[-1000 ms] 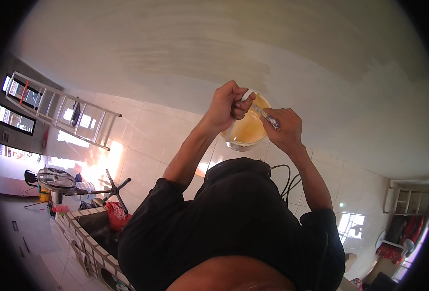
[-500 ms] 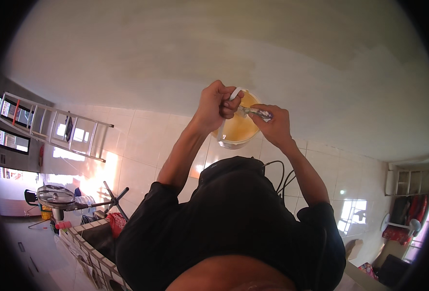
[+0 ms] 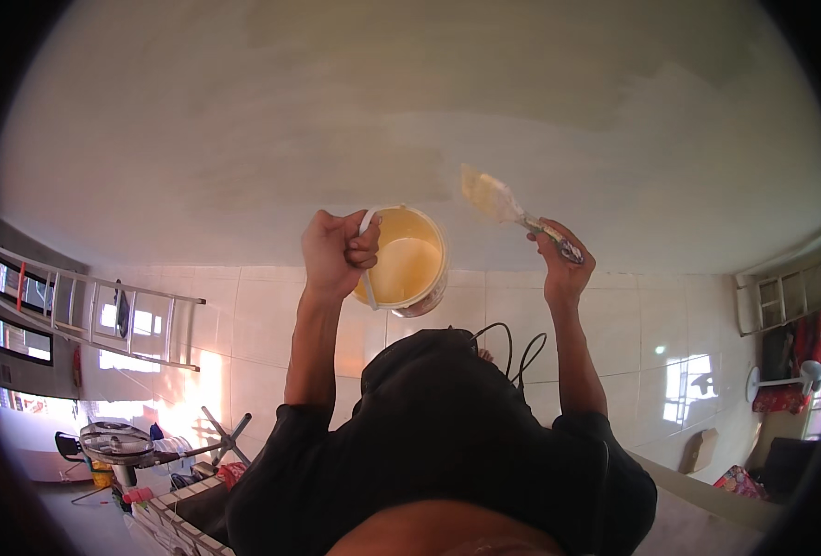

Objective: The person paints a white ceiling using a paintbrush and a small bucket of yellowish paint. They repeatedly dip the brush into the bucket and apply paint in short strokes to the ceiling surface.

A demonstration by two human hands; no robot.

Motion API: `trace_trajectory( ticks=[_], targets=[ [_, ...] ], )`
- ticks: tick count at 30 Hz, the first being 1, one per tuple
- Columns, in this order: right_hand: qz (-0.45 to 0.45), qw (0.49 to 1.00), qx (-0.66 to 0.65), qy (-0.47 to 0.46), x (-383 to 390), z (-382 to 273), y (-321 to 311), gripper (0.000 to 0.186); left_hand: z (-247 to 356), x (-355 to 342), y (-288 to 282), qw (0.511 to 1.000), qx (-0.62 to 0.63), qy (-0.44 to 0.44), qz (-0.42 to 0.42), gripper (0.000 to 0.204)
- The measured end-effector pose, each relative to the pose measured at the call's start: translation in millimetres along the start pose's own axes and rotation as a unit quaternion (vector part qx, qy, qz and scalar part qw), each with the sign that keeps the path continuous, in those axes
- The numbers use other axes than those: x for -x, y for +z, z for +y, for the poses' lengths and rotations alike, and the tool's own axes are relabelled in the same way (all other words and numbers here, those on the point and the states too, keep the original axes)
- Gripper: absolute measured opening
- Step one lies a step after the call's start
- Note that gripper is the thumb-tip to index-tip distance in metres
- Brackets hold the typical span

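My left hand [image 3: 341, 250] is closed round the white handle of a paint bucket [image 3: 439, 278]. Pale yellow paint [image 3: 408, 264] lies inside the bucket, which hangs above the tiled floor. In my right hand [image 3: 563, 259] is a paintbrush [image 3: 496, 196], gripped by its patterned handle. Its broad bristles carry yellowish paint and point up and left, toward the wall [image 3: 355, 139]. The brush is to the right of the bucket and apart from it. Whether the bristles touch the wall, I cannot tell. Darker, uneven patches show on the wall.
A metal ladder [image 3: 95, 306] stands at the left. Below it are a fan [image 3: 118, 445] and a tiled ledge [image 3: 174, 505]. Glossy tiles [image 3: 262, 315] cover the floor. Black cables [image 3: 512, 347] loop beside my body. Shelving [image 3: 786, 296] and a white fan-like object [image 3: 781, 378] are at the right.
The paintbrush has come out of the bucket, and my right hand has moved right with it. My left hand has shifted left and down in the picture with the bucket.
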State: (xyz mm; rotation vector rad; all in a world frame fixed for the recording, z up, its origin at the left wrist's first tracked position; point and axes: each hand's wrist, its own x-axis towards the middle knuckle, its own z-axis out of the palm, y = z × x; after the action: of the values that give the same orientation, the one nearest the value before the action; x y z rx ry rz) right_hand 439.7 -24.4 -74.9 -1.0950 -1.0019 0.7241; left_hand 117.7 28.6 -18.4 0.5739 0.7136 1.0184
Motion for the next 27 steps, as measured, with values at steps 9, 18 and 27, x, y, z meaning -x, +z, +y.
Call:
trace_trajectory(
  ticks=[9, 18, 27],
  targets=[
    [0.111, 0.990, -0.089, -0.021, -95.7, 108.7, 42.2, 0.026, 15.2, 27.8, -24.9, 0.996, -0.051, 0.032, 0.070, 0.049],
    [0.420, 0.899, -0.009, -0.123, -125.0, 104.8, -77.2, 0.024, 35.9, 55.6, -68.9, 0.991, -0.059, 0.042, 0.110, 0.051],
    [0.299, 0.905, 0.199, -0.229, -92.0, 126.2, 94.5, 0.021, 30.6, 60.7, -86.4, 0.987, -0.038, 0.028, 0.152, 0.046]
  ],
)
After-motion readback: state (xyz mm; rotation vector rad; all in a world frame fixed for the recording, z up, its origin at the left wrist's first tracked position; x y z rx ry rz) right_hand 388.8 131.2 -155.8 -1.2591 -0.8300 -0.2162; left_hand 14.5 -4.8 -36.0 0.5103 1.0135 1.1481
